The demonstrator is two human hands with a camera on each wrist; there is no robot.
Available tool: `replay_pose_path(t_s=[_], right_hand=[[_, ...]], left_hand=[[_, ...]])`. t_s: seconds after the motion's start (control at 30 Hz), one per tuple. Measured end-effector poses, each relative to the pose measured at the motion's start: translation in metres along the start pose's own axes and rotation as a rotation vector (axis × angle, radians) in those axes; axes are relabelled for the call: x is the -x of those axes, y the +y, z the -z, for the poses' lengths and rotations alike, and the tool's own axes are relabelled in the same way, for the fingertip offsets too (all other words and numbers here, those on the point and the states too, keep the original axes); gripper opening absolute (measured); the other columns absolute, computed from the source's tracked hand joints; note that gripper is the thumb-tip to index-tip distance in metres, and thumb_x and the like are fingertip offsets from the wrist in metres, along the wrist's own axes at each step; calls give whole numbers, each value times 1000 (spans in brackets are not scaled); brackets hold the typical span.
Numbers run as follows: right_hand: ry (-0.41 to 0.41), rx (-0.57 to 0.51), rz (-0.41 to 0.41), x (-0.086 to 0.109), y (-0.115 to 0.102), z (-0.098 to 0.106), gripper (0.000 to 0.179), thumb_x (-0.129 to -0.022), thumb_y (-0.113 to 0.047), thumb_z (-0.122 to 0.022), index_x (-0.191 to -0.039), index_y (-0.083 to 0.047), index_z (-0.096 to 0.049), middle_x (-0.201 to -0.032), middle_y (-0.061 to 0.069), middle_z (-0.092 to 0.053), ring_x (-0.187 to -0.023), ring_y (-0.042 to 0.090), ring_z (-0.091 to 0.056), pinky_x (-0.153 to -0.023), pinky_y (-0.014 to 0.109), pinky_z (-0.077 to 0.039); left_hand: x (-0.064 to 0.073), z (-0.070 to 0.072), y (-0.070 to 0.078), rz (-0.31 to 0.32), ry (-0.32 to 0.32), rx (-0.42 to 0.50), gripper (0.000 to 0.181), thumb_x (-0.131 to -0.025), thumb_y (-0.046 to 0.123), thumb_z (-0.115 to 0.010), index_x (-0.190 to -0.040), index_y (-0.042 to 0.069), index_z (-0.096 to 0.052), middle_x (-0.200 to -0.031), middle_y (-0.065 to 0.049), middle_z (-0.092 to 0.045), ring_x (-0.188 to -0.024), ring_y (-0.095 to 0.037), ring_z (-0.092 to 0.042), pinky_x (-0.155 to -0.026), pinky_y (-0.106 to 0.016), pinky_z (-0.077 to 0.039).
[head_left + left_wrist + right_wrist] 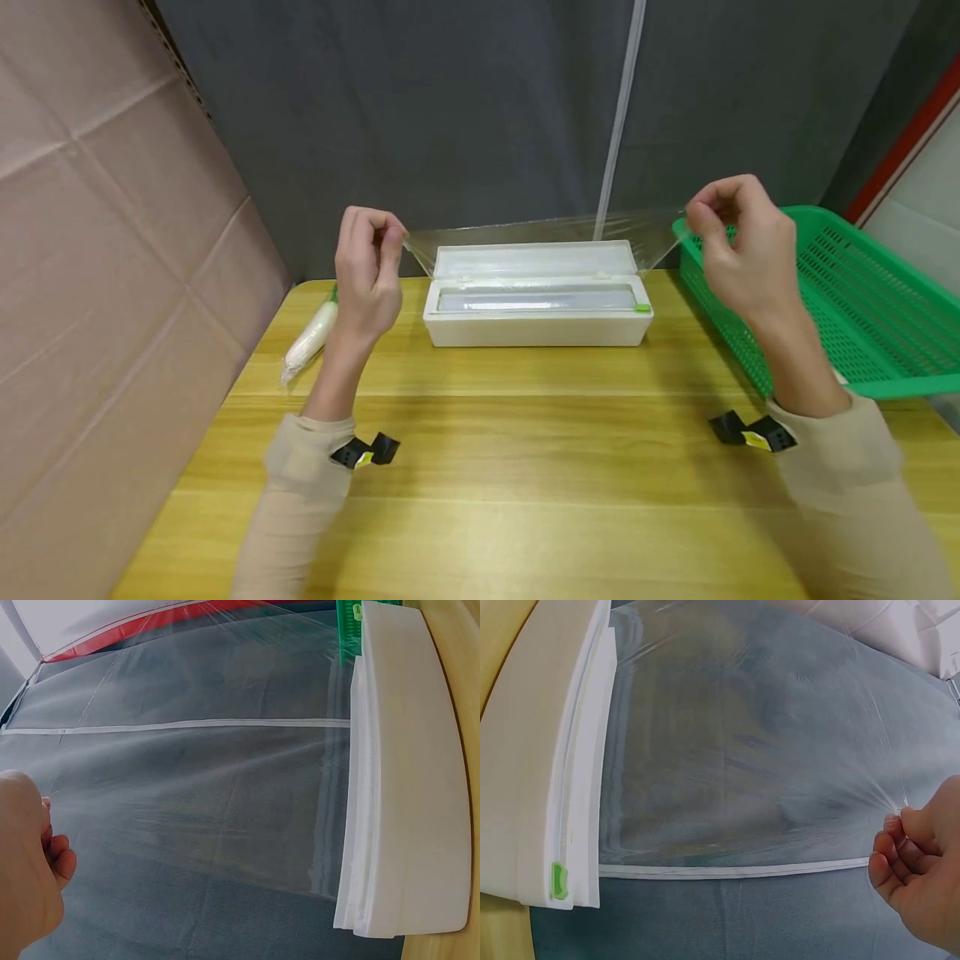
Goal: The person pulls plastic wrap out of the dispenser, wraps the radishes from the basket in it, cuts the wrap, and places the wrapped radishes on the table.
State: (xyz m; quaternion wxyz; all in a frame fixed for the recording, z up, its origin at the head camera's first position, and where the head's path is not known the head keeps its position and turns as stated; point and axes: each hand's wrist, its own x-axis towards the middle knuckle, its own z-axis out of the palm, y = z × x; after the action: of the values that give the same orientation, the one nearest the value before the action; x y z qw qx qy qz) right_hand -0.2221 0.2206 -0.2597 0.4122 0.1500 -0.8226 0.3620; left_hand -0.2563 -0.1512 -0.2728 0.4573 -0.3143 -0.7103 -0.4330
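A clear sheet of plastic wrap (pixel 727 742) stretches up out of a white wrap dispenser box (pixel 537 330) on the table. At the sheet's upper left corner my left hand (pixel 367 271) pinches the film between thumb and fingers. The opposite corner is pinched by my right hand (pixel 750 246), with creases fanning out from its fingertips in the right wrist view. Both hands are raised above the box, one to each side. The dispenser's lid (pixel 534 260) stands up at the back, and a small green slider (pixel 642 307) sits at the right of its front edge.
A pale, long vegetable with a green stem end, wrapped in film (pixel 311 340), lies on the wooden table (pixel 480 450) beyond my left forearm. The green plastic basket (pixel 885 275) stands at the right, partly behind my right hand. A dark grey curtain (pixel 420 117) hangs behind the table.
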Motion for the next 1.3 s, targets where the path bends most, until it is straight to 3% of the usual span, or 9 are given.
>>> replay_pose_path(t_s=[0.13,0.43,0.67,0.93,1.13,1.3], right_hand=[[-13,-31,22,6,2,2,18,-105,-7,-53,-108,10,-55,-91,-23,-50,-74,-1,-48,-68,20,-36],[-48,-65,11,18,0,7,15,-102,-3,-57,-111,8,-63,-90,-18,-53,-76,3,-49,-71,18,-39],[-89,-58,-6,27,-4,12,15,-102,-5,-57,-99,6,-67,-82,-11,-56,-71,3,-49,-69,17,-40],[-157,-129,-18,35,-2,17,14,-102,-1,-55,-96,5,-67,-80,3,-59,-69,7,-51,-63,15,-41],[-255,-181,-66,40,4,24,13,-103,-2,-55,-98,3,-66,-82,-1,-62,-70,7,-54,-62,15,-42],[-343,-279,-76,43,11,26,11,-102,4,-53,-99,5,-64,-85,-2,-63,-73,10,-54,-67,14,-45]], left_hand=[[6,2,2,-11,7,24,13,-101,-5,-51,-90,-9,-55,-90,-23,-49,-80,-25,-42,-73,-27,-34],[15,7,8,-21,-18,72,8,-98,-13,-52,-90,-10,-53,-90,-22,-53,-80,-22,-45,-73,-26,-37],[24,13,11,17,-53,114,7,-97,-14,-51,-91,-11,-51,-87,-19,-55,-78,-19,-50,-73,-25,-41],[33,21,10,9,-149,175,18,-104,3,-50,-93,-11,-51,-86,-18,-55,-77,-19,-51,-72,-24,-42],[38,29,7,17,-265,229,35,-105,22,-49,-94,-10,-52,-85,-14,-53,-77,-17,-48,-69,-24,-39],[42,35,7,50,-337,295,35,-106,23,-48,-94,-10,-51,-85,-14,-52,-74,-17,-46,-66,-25,-39]])
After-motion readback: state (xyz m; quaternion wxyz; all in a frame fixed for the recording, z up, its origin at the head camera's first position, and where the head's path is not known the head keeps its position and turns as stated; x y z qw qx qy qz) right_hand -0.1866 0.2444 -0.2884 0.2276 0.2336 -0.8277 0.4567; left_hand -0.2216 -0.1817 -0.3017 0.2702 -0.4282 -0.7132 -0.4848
